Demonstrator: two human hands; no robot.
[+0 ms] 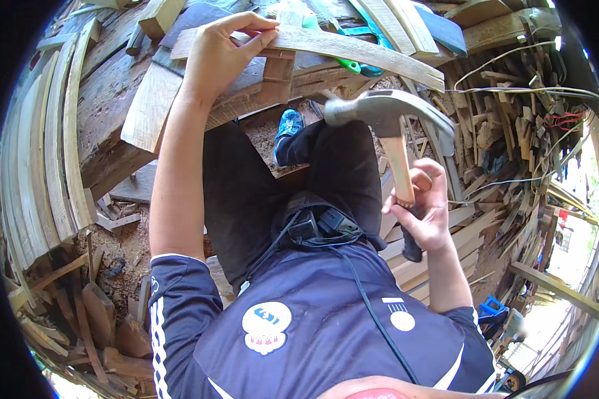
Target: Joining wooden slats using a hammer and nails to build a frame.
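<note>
Two bare hands are at work, each closed on its own thing. The right hand [424,211], at the right of centre, is clenched around the handle of one claw hammer [394,136]; the fingers wrap the pale wooden shaft where it meets the dark grip end, which pokes out below the fist. The steel head sits above the hand, near the middle of the frame, its striking face toward the left and its claw curving down to the right, raised clear of the wood.

The left hand [221,54], at upper centre, pinches the near end of one curved wooden slat [353,50] between thumb and fingertips. That slat runs from the hand toward the upper right and lies across a short upright wooden block [277,73], which stands on a heavy weathered beam [113,100] slanting across the upper left.

Below the beam the person's two dark-trousered legs fill the centre, with one blue shoe [288,126] showing between them. One green-handled tool [353,65] lies just behind the slat. A stack of bent slats [43,159] lines the left edge; offcuts [499,133] and loose wires crowd the right, too many to count.
</note>
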